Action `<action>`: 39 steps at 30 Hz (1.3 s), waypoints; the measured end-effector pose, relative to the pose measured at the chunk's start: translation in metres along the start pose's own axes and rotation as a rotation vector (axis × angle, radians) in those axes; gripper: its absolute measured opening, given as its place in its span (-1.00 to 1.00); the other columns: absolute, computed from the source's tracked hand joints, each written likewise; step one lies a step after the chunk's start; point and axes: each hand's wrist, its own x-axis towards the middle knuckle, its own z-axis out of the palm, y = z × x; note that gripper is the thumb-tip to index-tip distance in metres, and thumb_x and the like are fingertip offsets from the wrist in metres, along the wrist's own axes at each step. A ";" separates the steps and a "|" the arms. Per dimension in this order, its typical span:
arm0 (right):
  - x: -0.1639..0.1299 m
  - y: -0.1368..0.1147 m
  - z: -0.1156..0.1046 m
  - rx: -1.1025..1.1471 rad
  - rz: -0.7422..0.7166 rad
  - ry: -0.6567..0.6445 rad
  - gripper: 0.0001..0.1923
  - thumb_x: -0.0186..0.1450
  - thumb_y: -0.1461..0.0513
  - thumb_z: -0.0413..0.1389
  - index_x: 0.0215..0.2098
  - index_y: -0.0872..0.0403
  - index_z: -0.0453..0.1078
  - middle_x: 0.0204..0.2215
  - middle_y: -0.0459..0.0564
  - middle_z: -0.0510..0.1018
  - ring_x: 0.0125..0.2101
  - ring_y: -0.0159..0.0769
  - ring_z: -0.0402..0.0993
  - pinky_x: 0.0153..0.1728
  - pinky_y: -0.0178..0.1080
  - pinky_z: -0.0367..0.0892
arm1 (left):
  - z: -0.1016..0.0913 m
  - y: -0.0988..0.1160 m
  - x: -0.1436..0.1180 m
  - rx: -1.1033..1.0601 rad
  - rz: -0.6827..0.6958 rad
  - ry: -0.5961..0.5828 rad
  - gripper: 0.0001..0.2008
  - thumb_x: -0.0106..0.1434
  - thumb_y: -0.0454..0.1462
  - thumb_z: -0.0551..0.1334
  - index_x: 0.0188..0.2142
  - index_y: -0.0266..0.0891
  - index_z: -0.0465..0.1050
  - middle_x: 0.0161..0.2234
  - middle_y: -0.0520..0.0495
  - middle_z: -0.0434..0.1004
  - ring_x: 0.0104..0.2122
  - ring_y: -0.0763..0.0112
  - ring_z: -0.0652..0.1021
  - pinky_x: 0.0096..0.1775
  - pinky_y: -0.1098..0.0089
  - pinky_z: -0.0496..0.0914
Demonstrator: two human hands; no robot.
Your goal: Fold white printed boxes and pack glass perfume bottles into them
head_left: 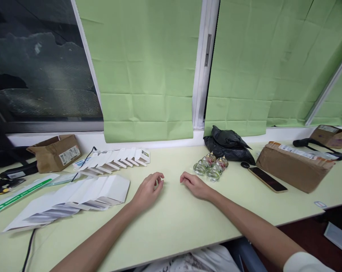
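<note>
My left hand (148, 190) rests on the pale table with its fingers loosely curled, the thumb apart from them and nothing in its grasp. Across a small gap, my right hand (196, 185) lies with its fingers folded in, and no object shows in it. Just beyond the right hand are several clear-wrapped, shiny round pieces in green (213, 172) and red-gold (222, 162). Left of my left hand, white folded card boxes (83, 194) lean over one another in a row. A second row of smaller white boxes (117, 160) lies behind them.
A black plastic bag (227, 143) sits by the window. To the right are a phone (267, 179), a brown carton (296, 166) and a black headband-like item (315, 145). An open brown box (56, 153), a green-and-white strip (20, 194) and a black cable (29, 249) lie left.
</note>
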 end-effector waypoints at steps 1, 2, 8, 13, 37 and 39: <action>0.000 0.000 0.000 -0.006 0.006 -0.006 -0.78 0.44 0.29 -0.09 -0.15 -0.01 0.39 -0.46 -0.19 0.34 -0.45 -0.34 0.25 -0.36 -0.29 0.13 | 0.000 0.000 0.000 0.001 -0.002 0.000 -0.80 0.48 -0.13 0.05 -0.04 -0.07 0.38 -0.28 0.00 0.48 -0.26 0.27 0.49 -0.23 0.31 0.36; 0.000 0.001 0.000 -0.011 0.009 -0.006 -0.77 0.44 0.30 -0.09 -0.16 -0.01 0.39 -0.47 -0.19 0.33 -0.45 -0.35 0.24 -0.36 -0.28 0.13 | -0.001 0.000 0.000 0.003 -0.004 0.001 -0.80 0.48 -0.13 0.06 -0.04 -0.07 0.39 -0.28 0.00 0.48 -0.26 0.27 0.50 -0.23 0.31 0.36; 0.000 -0.003 0.001 -0.031 -0.086 0.052 -0.74 0.33 0.41 -0.03 -0.14 0.01 0.40 -0.22 -0.09 0.39 -0.34 -0.35 0.29 -0.28 -0.28 0.18 | -0.002 -0.002 0.001 0.018 -0.027 -0.014 -0.77 0.49 -0.09 0.05 -0.03 -0.07 0.39 -0.26 0.00 0.49 -0.25 0.28 0.50 -0.22 0.31 0.36; 0.000 -0.006 -0.001 -0.024 -0.114 0.061 -0.75 0.41 0.38 -0.06 -0.13 0.01 0.41 -0.23 -0.09 0.42 -0.31 -0.34 0.31 -0.25 -0.28 0.20 | -0.002 -0.007 0.001 0.072 -0.008 -0.032 -0.73 0.51 -0.08 0.01 0.02 -0.09 0.38 -0.23 -0.02 0.50 -0.25 0.27 0.50 -0.18 0.28 0.36; -0.003 0.000 0.002 0.012 0.007 0.011 -0.79 0.41 0.24 -0.02 -0.12 0.02 0.45 -0.39 -0.13 0.47 -0.44 -0.34 0.28 -0.35 -0.28 0.17 | -0.029 -0.023 -0.010 1.034 -0.243 -0.011 -0.54 0.40 -0.35 0.03 0.23 -0.34 0.39 0.25 -0.52 0.33 0.26 -0.37 0.28 0.13 -0.37 0.17; -0.003 -0.002 0.001 0.005 0.012 0.007 -0.79 0.42 0.23 -0.02 -0.11 0.01 0.45 -0.38 -0.13 0.47 -0.44 -0.34 0.28 -0.36 -0.28 0.17 | -0.031 -0.025 -0.011 1.093 -0.271 -0.012 -0.53 0.39 -0.36 0.04 0.25 -0.33 0.39 0.30 -0.51 0.27 0.30 -0.43 0.21 0.14 -0.49 0.06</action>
